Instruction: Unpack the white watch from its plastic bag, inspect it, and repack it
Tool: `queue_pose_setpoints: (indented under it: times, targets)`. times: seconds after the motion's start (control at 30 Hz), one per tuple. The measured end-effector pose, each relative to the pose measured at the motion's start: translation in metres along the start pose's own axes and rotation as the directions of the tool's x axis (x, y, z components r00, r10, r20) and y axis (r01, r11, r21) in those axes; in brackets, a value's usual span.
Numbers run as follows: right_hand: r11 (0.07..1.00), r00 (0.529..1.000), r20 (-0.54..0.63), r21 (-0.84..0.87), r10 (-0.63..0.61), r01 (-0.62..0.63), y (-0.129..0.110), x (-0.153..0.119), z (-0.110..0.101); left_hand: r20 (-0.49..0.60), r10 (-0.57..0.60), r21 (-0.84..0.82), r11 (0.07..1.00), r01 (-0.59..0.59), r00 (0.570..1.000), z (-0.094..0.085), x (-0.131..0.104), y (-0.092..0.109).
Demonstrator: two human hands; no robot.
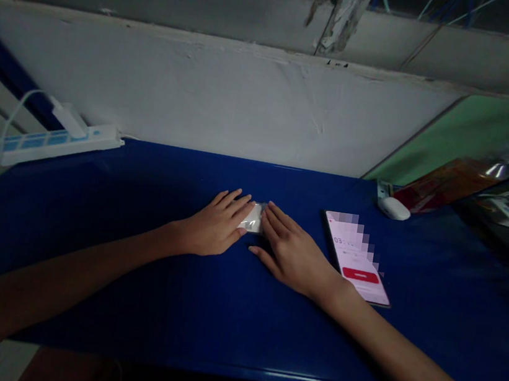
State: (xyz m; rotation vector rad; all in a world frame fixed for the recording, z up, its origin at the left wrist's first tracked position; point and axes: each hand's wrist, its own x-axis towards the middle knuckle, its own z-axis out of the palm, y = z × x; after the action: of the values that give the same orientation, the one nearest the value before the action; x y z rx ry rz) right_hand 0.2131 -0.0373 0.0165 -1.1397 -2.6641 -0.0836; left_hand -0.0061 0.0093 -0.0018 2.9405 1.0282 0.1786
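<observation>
**A:** State the grip.

**B:** Both hands are extended flat, not clenched. My left hand (214,230) is palm-down at 8 o'clock, fingers fanned over the left end of the clear packet (254,218). My right hand (293,255) is at 4 o'clock, fingertips on the packet's right end, thumb held apart.

**A:** I need the packet's location.

**B:** I set it as clock centre, with 12 at the pale wall (229,100). It lies on the blue table (200,314), between my hands. I cannot tell its contents.

**A:** List the surrounding items.

**B:** Just past 3 o'clock: a phone (357,258), screen lit, partly covered by my right forearm. Between 2 and 3: a white oval object (395,209), then a plastic bag (457,180) farther out. Between 9 and 10, well apart: a power strip (39,153) with a white adapter (70,119) plugged in.
</observation>
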Motion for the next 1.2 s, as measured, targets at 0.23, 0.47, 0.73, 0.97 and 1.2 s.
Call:
queue_pose_setpoints:
  times: [0.23, 0.47, 0.73, 0.97, 1.2]
  targets:
    - [0.973, 0.996, 0.088, -0.224, -0.032, 0.051, -0.016, 0.026, -0.011, -0.015, -0.003, -0.049, 0.999, 0.002, 1.0, 0.002, 0.0, -0.003]
    - [0.977, 0.976, -0.055, 0.041, 0.211, -0.209, -0.002, 0.03, 0.001, -0.086, 0.003, -0.088, 0.996, -0.011, 0.996, 0.005, -0.001, -0.004]
    - [0.934, 0.956, -0.139, 0.289, 0.259, -0.211, 0.032, 0.017, 0.025, -0.143, 0.025, -0.175, 0.983, -0.051, 0.989, 0.013, 0.001, -0.01]
    - [0.906, 0.969, -0.201, 0.421, 0.147, -0.05, 0.041, 0.018, 0.011, -0.27, 0.033, -0.377, 0.916, -0.137, 0.962, 0.006, -0.003, -0.007]
    - [0.859, 0.865, -0.461, 0.506, 0.198, 0.073, 0.043, 0.015, -0.009, -0.36, -0.014, -0.422, 0.894, -0.149, 0.933, 0.003, -0.001, -0.012]
